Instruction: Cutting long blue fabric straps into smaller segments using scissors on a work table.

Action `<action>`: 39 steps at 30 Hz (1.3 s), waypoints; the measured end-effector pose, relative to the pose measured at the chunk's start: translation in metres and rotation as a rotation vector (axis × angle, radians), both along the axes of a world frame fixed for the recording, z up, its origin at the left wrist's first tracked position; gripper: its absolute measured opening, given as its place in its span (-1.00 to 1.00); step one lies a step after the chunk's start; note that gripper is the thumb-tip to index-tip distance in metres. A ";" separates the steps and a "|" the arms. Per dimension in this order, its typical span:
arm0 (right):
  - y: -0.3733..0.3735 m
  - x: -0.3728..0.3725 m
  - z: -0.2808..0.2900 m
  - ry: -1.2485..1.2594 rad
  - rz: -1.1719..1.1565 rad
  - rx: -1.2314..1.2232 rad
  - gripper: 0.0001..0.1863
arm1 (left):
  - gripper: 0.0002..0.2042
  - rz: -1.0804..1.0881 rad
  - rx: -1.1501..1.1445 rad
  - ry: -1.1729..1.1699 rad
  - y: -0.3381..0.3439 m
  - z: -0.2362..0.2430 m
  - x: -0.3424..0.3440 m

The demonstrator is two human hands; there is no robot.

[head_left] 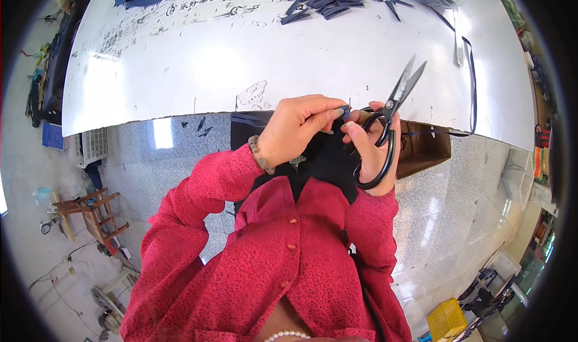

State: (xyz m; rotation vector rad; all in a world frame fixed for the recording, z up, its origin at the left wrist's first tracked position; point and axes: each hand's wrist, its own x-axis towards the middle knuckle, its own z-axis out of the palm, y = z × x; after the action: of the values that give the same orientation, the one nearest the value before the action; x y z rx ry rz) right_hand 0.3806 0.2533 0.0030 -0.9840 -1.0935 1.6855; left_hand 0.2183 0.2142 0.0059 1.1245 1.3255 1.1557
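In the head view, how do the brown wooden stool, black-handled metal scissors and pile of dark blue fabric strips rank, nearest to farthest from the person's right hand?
1. Black-handled metal scissors: held in the right hand.
2. Pile of dark blue fabric strips: ahead, on the white tabletop.
3. Brown wooden stool: farthest, off to the left.

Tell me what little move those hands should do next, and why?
Perhaps straighten the small dark-blue fabric-like piece: the bare left hand pinches it, the bare right hand is close beside it, and the black-handled metal scissors in the right hand point away from it.
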 end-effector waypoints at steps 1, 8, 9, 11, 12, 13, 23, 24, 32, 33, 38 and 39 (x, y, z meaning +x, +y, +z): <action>-0.002 -0.002 0.001 -0.016 0.013 -0.009 -0.52 | -0.77 0.000 0.044 0.014 -0.003 -0.002 0.002; -0.008 -0.004 -0.002 -0.036 0.034 -0.052 -0.56 | -0.71 -0.013 0.090 0.024 -0.015 -0.007 0.007; -0.008 -0.004 -0.003 -0.037 0.036 -0.052 -0.56 | -0.69 -0.015 0.128 0.066 -0.015 -0.010 0.008; -0.008 -0.004 -0.006 -0.069 0.050 -0.066 -0.56 | -0.68 -0.011 0.171 0.118 -0.016 -0.014 0.012; -0.008 -0.003 -0.008 -0.070 0.050 -0.066 -0.56 | -0.66 -0.007 0.212 0.171 -0.017 -0.015 0.013; -0.008 -0.003 -0.009 -0.061 0.046 -0.073 -0.57 | -0.66 -0.007 0.212 0.170 -0.017 -0.014 0.012; 0.050 0.024 0.013 -1.013 0.059 0.471 -0.39 | -0.67 0.060 -0.017 -0.162 -0.016 -0.010 -0.007; 0.066 0.029 0.017 -1.180 0.091 0.474 -0.43 | -0.65 0.061 -0.075 -0.247 -0.016 -0.005 -0.009; 0.110 0.054 0.011 -1.558 0.189 1.075 -0.61 | -0.88 0.092 -0.133 -0.438 -0.023 -0.007 -0.011; 0.101 0.051 0.019 -1.567 0.194 1.125 -0.67 | -0.88 0.116 -0.111 -0.436 -0.025 -0.008 -0.009; 0.019 0.006 0.031 -0.474 0.365 0.127 -0.80 | -0.89 0.170 -0.039 -0.364 -0.030 -0.009 0.001; 0.013 0.003 0.024 -0.406 0.375 0.069 -0.83 | -0.88 0.179 -0.026 -0.339 -0.030 -0.007 0.003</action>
State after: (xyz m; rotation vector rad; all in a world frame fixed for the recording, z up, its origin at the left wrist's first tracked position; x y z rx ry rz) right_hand 0.3834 0.2658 0.0273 -1.1618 -1.6776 1.7651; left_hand 0.2212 0.1846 -0.0013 0.7600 1.1873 1.3864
